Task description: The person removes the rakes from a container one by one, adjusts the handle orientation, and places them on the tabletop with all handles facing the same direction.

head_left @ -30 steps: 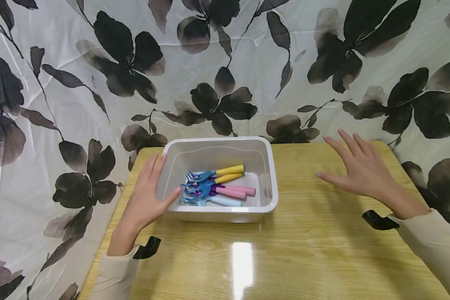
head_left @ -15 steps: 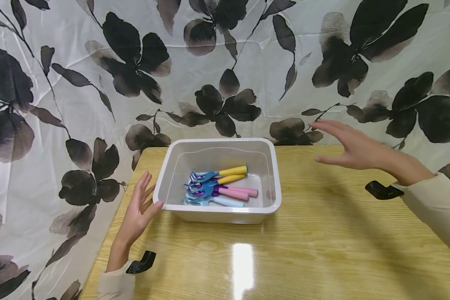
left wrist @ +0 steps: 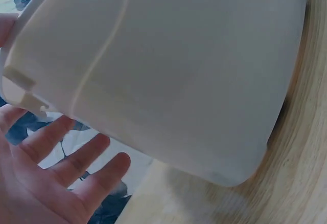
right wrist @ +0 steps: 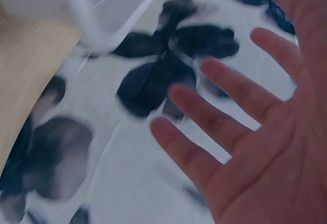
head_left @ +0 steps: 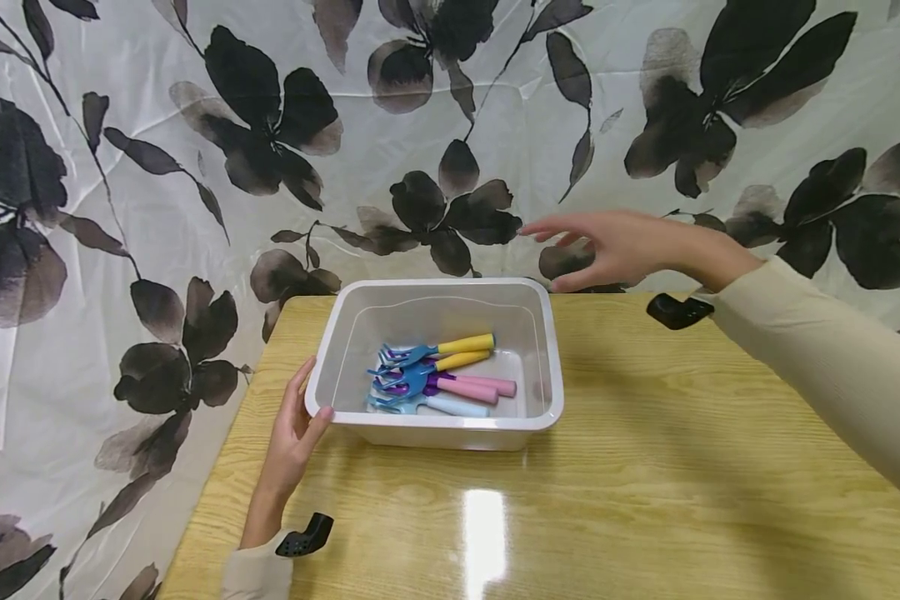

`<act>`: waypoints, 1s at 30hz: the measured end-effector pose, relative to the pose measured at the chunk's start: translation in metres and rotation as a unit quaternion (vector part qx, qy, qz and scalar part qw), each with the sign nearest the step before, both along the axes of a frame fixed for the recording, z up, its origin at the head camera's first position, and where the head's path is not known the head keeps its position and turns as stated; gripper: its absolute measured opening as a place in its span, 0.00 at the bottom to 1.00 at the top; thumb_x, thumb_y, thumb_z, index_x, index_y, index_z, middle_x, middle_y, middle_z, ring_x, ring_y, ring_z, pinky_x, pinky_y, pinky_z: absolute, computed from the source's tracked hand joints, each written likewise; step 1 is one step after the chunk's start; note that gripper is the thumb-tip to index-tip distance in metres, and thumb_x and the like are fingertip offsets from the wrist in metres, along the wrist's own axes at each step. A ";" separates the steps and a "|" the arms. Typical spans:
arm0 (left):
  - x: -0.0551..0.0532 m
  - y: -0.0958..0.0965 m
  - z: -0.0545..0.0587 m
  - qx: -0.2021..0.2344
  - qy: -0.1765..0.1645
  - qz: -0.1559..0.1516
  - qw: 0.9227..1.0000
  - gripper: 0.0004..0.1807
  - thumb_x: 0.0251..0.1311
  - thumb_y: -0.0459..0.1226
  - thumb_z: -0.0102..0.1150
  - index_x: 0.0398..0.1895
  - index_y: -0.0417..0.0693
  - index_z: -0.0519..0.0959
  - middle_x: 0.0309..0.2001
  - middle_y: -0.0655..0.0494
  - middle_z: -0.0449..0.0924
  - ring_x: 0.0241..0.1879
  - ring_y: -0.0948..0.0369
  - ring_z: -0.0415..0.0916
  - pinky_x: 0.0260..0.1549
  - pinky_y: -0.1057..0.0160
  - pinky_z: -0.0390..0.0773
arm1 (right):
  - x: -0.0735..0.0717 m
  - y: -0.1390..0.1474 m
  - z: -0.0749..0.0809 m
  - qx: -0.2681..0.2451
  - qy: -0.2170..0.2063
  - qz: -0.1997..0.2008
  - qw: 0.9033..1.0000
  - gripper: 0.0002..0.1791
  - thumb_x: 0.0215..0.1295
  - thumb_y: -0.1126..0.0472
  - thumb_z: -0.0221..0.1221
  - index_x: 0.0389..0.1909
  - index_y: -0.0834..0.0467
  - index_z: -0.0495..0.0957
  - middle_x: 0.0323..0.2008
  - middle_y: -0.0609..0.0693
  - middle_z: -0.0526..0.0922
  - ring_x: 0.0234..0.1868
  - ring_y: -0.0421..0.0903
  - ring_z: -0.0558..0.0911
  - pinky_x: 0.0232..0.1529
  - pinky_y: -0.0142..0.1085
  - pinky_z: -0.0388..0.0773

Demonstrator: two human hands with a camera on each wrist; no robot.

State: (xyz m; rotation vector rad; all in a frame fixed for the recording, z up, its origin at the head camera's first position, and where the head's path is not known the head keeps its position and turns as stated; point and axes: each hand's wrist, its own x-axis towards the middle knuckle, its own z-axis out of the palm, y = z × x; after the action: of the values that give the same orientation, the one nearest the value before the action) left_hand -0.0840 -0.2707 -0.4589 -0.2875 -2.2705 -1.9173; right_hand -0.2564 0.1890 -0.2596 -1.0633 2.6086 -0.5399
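A white plastic bin (head_left: 442,433) stands on the wooden table. Inside it lie several short-handled forks (head_left: 468,343) with blue or purple prongs and yellow, pink or light blue handles. At the bin's left side, my left hand (head_left: 288,450) has its thumb on the rim's front corner. In the left wrist view the fingers (left wrist: 82,160) of that hand are spread, their tips close to the bin's outer wall. My right hand (head_left: 615,250) is raised beyond the bin's back right corner, with nothing in it. Its fingers (right wrist: 212,114) look spread and nearly straight in the right wrist view.
A floral cloth (head_left: 570,100) hangs behind the table and down its left side. The table (head_left: 682,467) extends in front of the bin and to its right. Each wrist wears a black camera mount (head_left: 678,311).
My right hand has swung left from the table's right side to the bin's back right corner. My left hand has shifted from over the left rim to the bin's front left corner.
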 end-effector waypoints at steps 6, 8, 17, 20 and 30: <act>0.000 0.002 -0.004 0.004 0.012 0.007 1.000 0.37 0.71 0.25 0.51 0.81 0.50 0.55 0.78 0.48 0.54 0.70 0.48 0.62 0.60 0.69 0.73 | -0.014 -0.064 -0.008 0.030 -0.075 0.074 0.994 0.42 0.65 0.51 0.71 0.77 0.40 0.63 0.70 0.55 0.73 0.64 0.58 0.78 0.62 0.59 0.73; -0.001 0.002 -0.006 0.009 0.015 0.005 1.000 0.38 0.70 0.25 0.51 0.81 0.50 0.56 0.78 0.47 0.54 0.70 0.47 0.62 0.60 0.68 0.73 | -0.016 -0.083 -0.016 0.051 -0.100 0.090 0.990 0.41 0.65 0.52 0.70 0.77 0.38 0.62 0.70 0.55 0.73 0.65 0.59 0.77 0.63 0.59 0.72; -0.002 0.004 -0.013 0.027 0.023 0.007 0.999 0.39 0.67 0.24 0.53 0.80 0.49 0.55 0.75 0.44 0.57 0.66 0.41 0.64 0.60 0.61 0.76 | -0.021 -0.148 -0.066 0.162 -0.151 0.127 0.967 0.40 0.67 0.54 0.69 0.77 0.38 0.62 0.72 0.54 0.70 0.70 0.59 0.70 0.66 0.59 0.70; -0.003 0.004 -0.014 0.029 0.024 0.008 0.999 0.39 0.67 0.25 0.53 0.80 0.49 0.55 0.75 0.43 0.58 0.65 0.43 0.65 0.58 0.63 0.76 | -0.023 -0.160 -0.083 0.184 -0.142 0.139 0.963 0.40 0.66 0.56 0.70 0.76 0.39 0.64 0.72 0.55 0.70 0.71 0.57 0.69 0.66 0.57 0.70; -0.003 0.004 -0.017 0.049 0.029 0.014 0.998 0.39 0.65 0.24 0.53 0.79 0.46 0.56 0.71 0.40 0.61 0.61 0.43 0.69 0.53 0.65 0.79 | -0.030 -0.177 -0.126 0.226 -0.107 0.136 0.959 0.40 0.64 0.60 0.71 0.75 0.46 0.66 0.68 0.55 0.73 0.61 0.54 0.74 0.63 0.50 0.75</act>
State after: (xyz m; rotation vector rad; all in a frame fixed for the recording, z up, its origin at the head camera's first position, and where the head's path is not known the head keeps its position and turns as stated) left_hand -0.0870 -0.2663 -0.4761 -0.2940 -2.1252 -1.9712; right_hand -0.2869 0.0116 -0.3859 -1.1047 2.1956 0.0117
